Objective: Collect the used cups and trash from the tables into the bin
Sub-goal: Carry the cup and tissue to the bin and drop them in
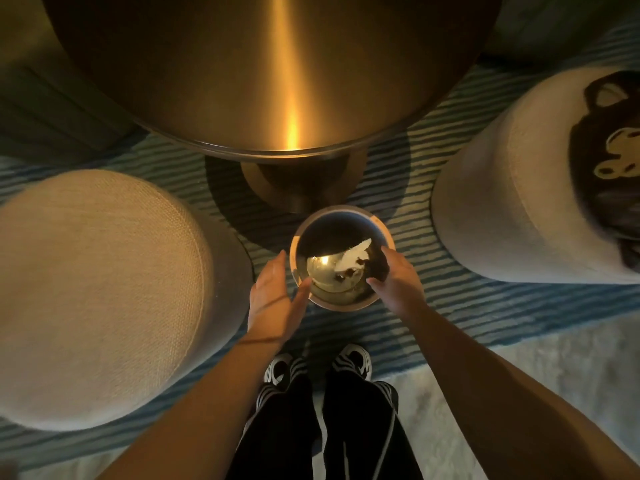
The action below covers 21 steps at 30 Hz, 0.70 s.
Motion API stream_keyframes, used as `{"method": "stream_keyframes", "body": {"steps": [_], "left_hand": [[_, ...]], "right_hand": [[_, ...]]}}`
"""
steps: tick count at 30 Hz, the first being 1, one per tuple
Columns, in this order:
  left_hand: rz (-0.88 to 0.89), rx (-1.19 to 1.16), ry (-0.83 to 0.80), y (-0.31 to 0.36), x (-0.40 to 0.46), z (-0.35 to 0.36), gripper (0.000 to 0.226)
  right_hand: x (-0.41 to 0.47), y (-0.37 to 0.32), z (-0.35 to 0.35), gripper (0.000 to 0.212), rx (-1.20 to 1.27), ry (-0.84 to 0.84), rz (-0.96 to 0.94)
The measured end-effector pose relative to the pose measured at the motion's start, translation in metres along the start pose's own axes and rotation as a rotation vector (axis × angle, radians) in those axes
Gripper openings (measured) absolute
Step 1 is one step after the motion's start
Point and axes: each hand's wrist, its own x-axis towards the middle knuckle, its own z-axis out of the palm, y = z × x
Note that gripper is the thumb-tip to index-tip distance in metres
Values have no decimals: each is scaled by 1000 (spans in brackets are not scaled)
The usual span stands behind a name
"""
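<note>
A round metal bin (346,216) stands on the striped rug just below the table's pedestal. Inside it lies white crumpled trash (353,259) with some dark bits on the shiny bottom. My left hand (273,296) is at the bin's left rim, fingers spread, thumb near the edge, holding nothing that I can see. My right hand (398,278) is curled over the bin's right rim; whether it grips the rim is unclear. The round brass table (242,81) shows no cups or trash on its visible top.
A beige round pouf (97,289) sits at the left, close to the bin. A pale seat (519,202) with a dark patterned cushion (613,168) is at the right. My feet in striped shoes (318,365) stand on the blue striped rug (467,299).
</note>
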Motion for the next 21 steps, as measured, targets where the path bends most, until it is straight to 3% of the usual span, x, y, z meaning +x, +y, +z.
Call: {"method": "stream_keyframes", "body": {"steps": [12, 21], "left_hand": [[130, 183, 73, 94, -89, -129, 71], [46, 199, 196, 102, -168, -182, 68]], "right_hand": [[-145, -78, -118, 58, -65, 95, -177], [-213, -118, -162, 58, -158, 115, -405]]}}
